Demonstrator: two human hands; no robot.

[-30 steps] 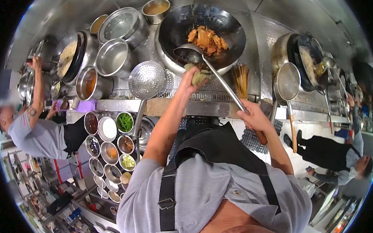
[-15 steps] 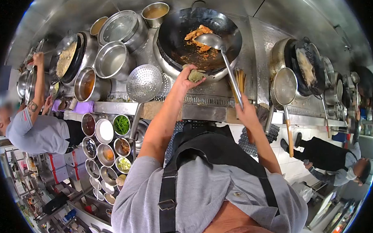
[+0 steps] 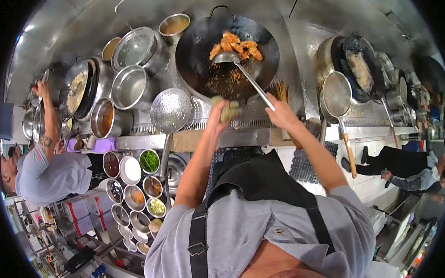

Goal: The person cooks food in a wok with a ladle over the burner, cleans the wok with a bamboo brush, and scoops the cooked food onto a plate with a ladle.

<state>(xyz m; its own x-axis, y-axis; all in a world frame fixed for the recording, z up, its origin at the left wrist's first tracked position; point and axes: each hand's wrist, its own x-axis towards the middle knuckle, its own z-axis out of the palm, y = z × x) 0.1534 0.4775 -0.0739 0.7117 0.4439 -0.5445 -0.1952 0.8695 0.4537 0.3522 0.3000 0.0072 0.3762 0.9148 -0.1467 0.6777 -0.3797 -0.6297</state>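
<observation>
A black wok (image 3: 192, 56) sits on the stove in front of me, holding orange-brown fried pieces (image 3: 239, 45) and loose crumbs. My right hand (image 3: 282, 115) is wrapped round the handle of a steel ladle (image 3: 224, 57), whose bowl rests against the near side of the pieces. At the wok's near rim, my left hand (image 3: 217, 117) is closed on a folded greenish cloth (image 3: 228, 112). Whether the cloth grips the rim or a handle there is hidden. A perforated skimmer (image 3: 170, 110) lies to the left of my left hand.
Steel pots (image 3: 131, 86) stand left of the wok. Small bowls of ingredients, including chopped greens (image 3: 149, 161), fill the lower left. On the right are a wooden-handled strainer (image 3: 336, 93) and another wok (image 3: 357, 70). Co-workers stand at both sides; a bamboo brush (image 3: 279, 91) is by my right hand.
The fried pieces have shifted to the far side of the wok and spread out. The ladle bowl has moved left and nearer, and my right hand has come up and left along the rim.
</observation>
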